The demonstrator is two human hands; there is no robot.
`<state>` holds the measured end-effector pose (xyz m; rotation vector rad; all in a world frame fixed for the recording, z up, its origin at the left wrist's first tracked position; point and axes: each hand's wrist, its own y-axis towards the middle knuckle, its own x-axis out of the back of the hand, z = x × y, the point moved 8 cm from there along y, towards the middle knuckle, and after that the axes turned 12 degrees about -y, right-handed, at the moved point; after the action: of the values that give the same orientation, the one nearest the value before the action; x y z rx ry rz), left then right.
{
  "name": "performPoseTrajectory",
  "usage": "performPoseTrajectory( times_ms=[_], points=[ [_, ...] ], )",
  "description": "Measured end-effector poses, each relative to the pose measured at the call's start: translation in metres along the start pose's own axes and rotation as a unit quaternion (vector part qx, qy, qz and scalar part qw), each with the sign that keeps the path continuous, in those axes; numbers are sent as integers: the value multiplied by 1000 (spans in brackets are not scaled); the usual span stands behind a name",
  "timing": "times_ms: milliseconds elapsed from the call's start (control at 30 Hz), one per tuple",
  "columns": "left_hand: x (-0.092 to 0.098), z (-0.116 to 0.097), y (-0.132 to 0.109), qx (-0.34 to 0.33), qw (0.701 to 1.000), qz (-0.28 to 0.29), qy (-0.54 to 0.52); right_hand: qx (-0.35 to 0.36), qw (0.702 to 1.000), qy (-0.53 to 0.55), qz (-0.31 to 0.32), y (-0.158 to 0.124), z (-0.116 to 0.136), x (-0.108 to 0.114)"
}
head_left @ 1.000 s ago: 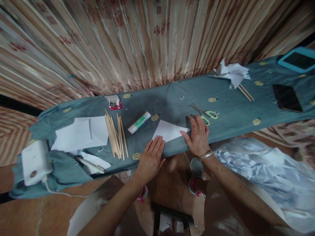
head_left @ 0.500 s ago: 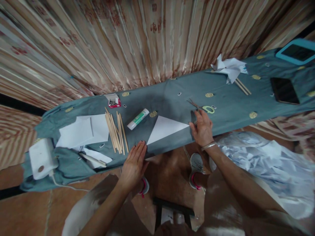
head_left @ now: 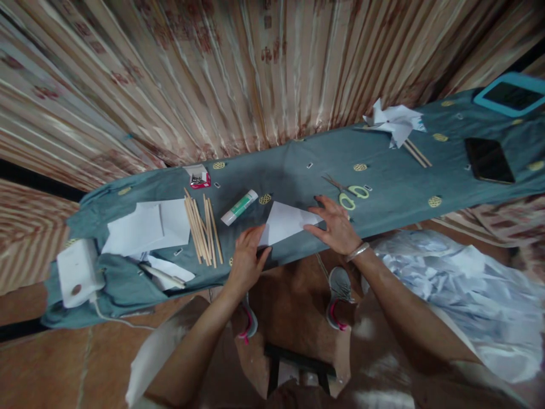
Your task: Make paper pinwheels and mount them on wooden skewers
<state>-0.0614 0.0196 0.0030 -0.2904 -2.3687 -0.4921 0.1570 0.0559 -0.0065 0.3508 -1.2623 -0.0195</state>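
A white sheet of paper (head_left: 284,222), folded into a triangle, lies on the cloth-covered table between my hands. My left hand (head_left: 247,257) holds its left corner, with the fingers above and the thumb at the near edge. At the narrow right corner, my right hand (head_left: 337,226) grips the paper between thumb and fingers, and that tip looks bent over. A pair of scissors (head_left: 356,193) with green handles lies just beyond my right hand. Left of the paper is a glue stick (head_left: 239,207) with a green and white label.
Several wooden sticks (head_left: 202,230) lie beside white paper sheets (head_left: 134,230). A red box of small metal pieces (head_left: 200,179) stands behind. Further right are a paper pinwheel (head_left: 398,122), a dark phone (head_left: 489,160) and a blue-framed tablet (head_left: 511,94). A bag of paper scraps (head_left: 460,289) sits below.
My left hand has moved right and curled round the paper's left corner. My right hand has shifted left onto the right tip, which now looks bent, uncovering the scissors' handles.
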Motion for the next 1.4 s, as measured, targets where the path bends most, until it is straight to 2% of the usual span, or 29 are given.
performPoseTrajectory(
  times_ms=[200,367,533,767,1033,1233,1400],
  points=[
    [1,-1,6,13,998,-49,-25,-28,994,106,4,1,-2,8],
    [-4,-7,11,1,998,-38,-52,-53,977,208,-13,2,-7,21],
    [-9,-24,19,-54,999,-8,4,-54,970,236,-27,3,-7,29],
    [-17,-28,19,-105,994,-9,-12,-31,971,236,25,1,0,22],
    [-29,-14,14,-35,997,40,-53,26,984,150,92,-6,-3,7],
    [-26,-9,19,31,987,83,-134,43,983,127,126,-9,-7,2],
    [-22,-4,22,64,978,55,-192,33,983,123,130,-9,-8,1]
  ],
)
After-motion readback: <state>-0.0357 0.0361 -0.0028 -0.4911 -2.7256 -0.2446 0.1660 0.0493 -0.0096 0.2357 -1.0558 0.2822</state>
